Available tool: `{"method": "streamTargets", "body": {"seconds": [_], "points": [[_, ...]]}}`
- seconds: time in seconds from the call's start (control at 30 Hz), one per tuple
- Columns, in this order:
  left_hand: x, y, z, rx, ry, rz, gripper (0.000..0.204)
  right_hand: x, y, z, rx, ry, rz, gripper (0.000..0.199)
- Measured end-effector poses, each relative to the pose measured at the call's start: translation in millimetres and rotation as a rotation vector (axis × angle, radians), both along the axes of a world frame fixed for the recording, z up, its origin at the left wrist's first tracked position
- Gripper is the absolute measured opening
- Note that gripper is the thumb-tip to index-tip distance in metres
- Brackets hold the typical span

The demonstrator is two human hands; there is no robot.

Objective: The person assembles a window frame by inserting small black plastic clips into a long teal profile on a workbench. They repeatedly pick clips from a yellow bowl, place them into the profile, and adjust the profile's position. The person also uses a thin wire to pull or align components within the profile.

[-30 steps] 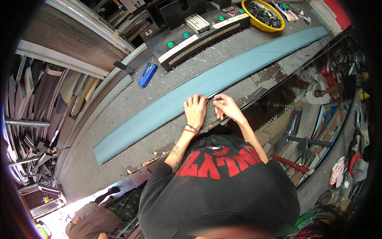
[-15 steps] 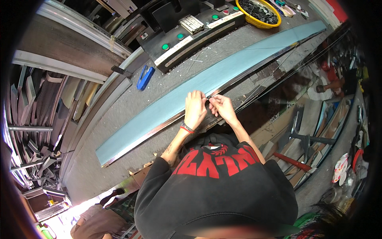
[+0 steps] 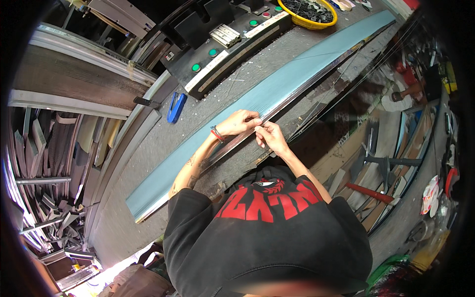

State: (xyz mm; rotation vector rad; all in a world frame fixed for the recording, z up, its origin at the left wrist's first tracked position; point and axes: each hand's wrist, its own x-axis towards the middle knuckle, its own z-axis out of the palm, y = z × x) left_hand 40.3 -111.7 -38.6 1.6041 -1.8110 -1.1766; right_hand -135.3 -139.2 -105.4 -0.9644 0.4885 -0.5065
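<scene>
A long light-blue strip (image 3: 302, 72) with a shiny near edge lies slantwise across the grey worktop (image 3: 111, 198). Over its near edge, around the middle, my two hands meet at the fingertips. My left hand (image 3: 241, 123) is bent over the strip with its fingers closed. Just right of it and nearer my body, my right hand (image 3: 271, 137) has thumb and forefinger pinched together. Whatever sits between the fingertips is too small and too covered to make out. A blue V-shaped hand tool (image 3: 176, 108) rests beyond the strip, to the left.
Behind the strip stands a black control box (image 3: 198, 84) with green and red buttons. A yellow basket (image 3: 309, 24) of small dark pieces is at the far side. Racks of strips (image 3: 44, 143) flank the left; more offcuts lie right. Another person (image 3: 138, 283) is at lower left.
My left hand has turned flatter, its wrist swinging left, and its fingers now meet the right fingertips. The small dark piece seen between the hands is now hidden. The view has shifted slightly.
</scene>
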Motion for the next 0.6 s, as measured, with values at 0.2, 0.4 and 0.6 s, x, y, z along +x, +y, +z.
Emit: {"method": "streamTargets", "body": {"seconds": [0.2,0.4,0.6], "points": [[-1,0,-8,0.033,0.003,0.062,0.034,-3,-3,6,-0.054,0.099,0.022,0.021],[-4,7,-17,-0.010,0.044,0.193,0.035,7,5,11,-0.154,0.094,-0.121,0.022],[-9,12,-16,0.089,0.170,0.332,0.035,-1,6,4,-0.030,0.053,0.005,0.023]]}}
